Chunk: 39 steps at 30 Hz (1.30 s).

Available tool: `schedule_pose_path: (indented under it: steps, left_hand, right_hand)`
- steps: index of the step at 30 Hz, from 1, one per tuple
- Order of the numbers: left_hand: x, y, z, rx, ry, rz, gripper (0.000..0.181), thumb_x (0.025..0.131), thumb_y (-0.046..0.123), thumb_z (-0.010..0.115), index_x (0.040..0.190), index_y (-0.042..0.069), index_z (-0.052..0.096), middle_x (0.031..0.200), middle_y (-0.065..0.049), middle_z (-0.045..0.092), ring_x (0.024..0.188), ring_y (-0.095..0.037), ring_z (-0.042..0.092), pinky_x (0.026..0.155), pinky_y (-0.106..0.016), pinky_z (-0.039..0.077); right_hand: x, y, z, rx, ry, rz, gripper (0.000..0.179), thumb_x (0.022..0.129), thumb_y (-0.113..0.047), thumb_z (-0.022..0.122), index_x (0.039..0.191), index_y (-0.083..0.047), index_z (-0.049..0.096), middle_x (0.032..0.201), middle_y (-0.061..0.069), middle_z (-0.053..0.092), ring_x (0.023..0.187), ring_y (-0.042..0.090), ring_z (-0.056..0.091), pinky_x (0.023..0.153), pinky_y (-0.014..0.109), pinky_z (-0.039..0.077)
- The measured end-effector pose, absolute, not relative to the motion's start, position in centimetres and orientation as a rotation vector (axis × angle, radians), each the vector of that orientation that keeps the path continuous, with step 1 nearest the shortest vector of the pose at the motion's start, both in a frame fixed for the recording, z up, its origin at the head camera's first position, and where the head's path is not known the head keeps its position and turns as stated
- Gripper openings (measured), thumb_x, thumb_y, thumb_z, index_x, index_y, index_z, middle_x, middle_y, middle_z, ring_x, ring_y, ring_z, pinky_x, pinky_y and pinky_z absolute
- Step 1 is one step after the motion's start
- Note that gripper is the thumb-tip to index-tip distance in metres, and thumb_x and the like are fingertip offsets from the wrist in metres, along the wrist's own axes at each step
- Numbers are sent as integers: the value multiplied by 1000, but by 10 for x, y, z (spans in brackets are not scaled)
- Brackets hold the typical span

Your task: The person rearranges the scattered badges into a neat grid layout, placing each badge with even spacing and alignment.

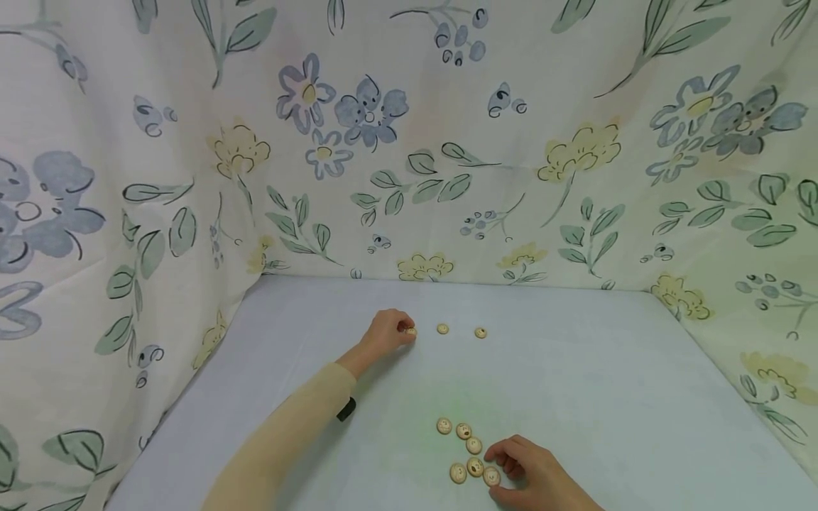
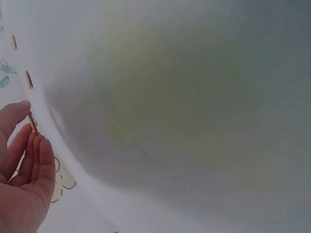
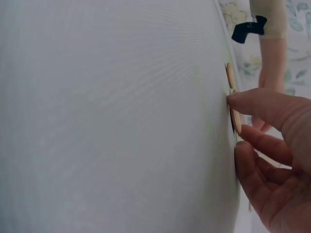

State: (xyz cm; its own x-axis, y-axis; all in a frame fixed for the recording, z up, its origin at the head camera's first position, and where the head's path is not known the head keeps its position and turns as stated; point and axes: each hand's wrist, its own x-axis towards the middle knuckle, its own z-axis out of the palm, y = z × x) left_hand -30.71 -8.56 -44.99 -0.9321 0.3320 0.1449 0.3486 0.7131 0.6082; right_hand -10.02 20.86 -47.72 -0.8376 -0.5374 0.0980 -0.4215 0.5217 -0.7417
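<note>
My left hand (image 1: 385, 333) reaches to the far part of the table and pinches a small round wooden disc (image 1: 411, 331) between thumb and fingers. In the left wrist view that disc (image 2: 32, 122) is seen edge-on at the fingertips. Two similar discs, a middle one (image 1: 443, 328) and a right one (image 1: 481, 332), lie to its right in a row. Nearer the front, my right hand (image 1: 533, 474) holds another wooden disc (image 1: 491, 476) by its edges, thumb on one side and a finger on the other. Dark markings show on the discs, too small to read.
Several loose wooden discs (image 1: 457, 473) lie in a cluster left of my right hand. They rest on a white table (image 1: 607, 369). Floral cloth (image 1: 409, 142) hangs behind the table and along both sides. A black strap piece (image 1: 346, 409) shows at the left wrist.
</note>
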Motion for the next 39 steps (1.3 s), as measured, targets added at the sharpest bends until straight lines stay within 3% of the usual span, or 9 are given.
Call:
schedule_pose_path:
  steps: [11,39]
  left_hand:
    - [-322,-85,-456,-551,-2830,-970,15,81,3,74,95,-1,72,83,-6,63,78,-18,54,73,-31,46]
    - [-326,-87,-466,-472,-2863,-961,14,87,6,69,100,1,71,88,-6,62,85,-19,55,81,-36,47]
  right_hand:
    - [-99,209,-477,-830,2613,-1222,29,83,-24,78,108,-20,64,92,-15,51,80,1,50,67,22,47]
    - [-100,208,-476,-689,2549,-1230,30,83,-27,78,109,-20,64,93,-10,51,81,2,49,69,21,46]
